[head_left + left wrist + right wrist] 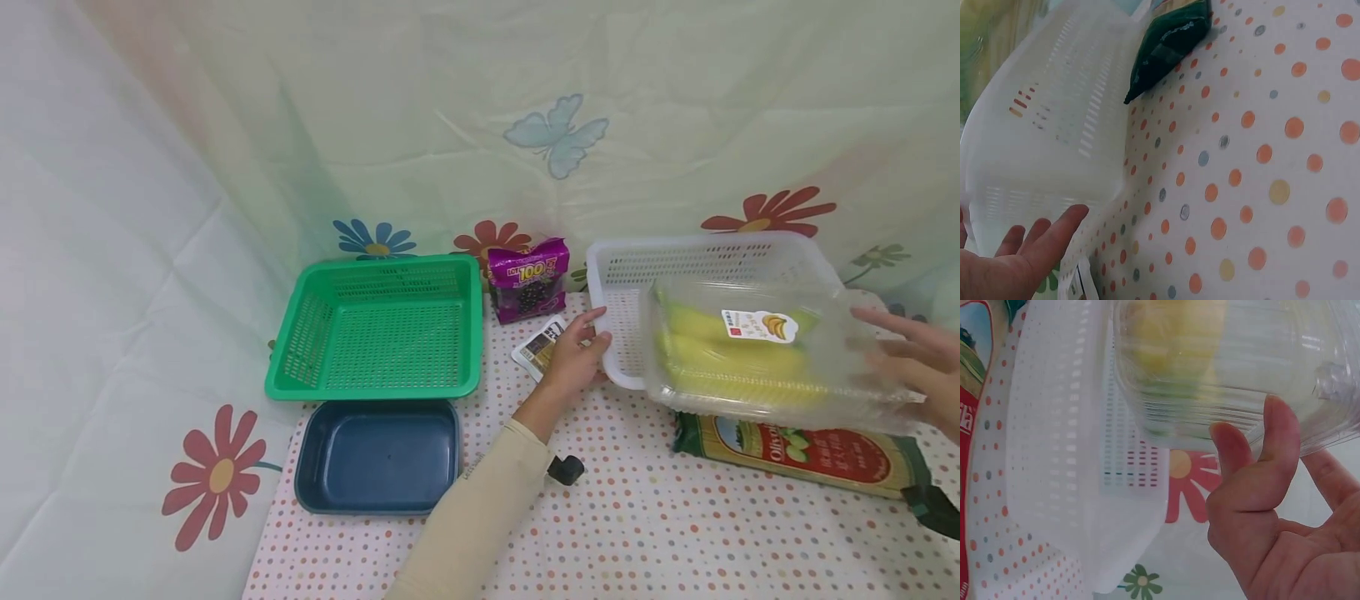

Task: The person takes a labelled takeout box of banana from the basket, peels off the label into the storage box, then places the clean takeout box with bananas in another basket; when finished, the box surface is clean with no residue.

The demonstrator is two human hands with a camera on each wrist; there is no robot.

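Observation:
My right hand [1272,506] holds the end of a clear plastic box [840,350], fingertips on its ribbed edge; the hand is blurred in the head view. Inside the box are yellow-green bananas [735,358] under a white label [759,326] with a banana picture. The box overlaps the right and front of a white slotted basket [622,321] in the head view. At the basket's left rim rests my left hand [576,357], its fingers extended along the outer wall in the left wrist view.
In front of the white basket lies a long Olivoilà pack [795,450]. A purple LOT 100 bag [528,282] stands at the back, with a small flat packet [536,348] before it. Leftward are a green basket [472,333] and a dark blue tub [390,458]. Curtains [420,125] hang behind.

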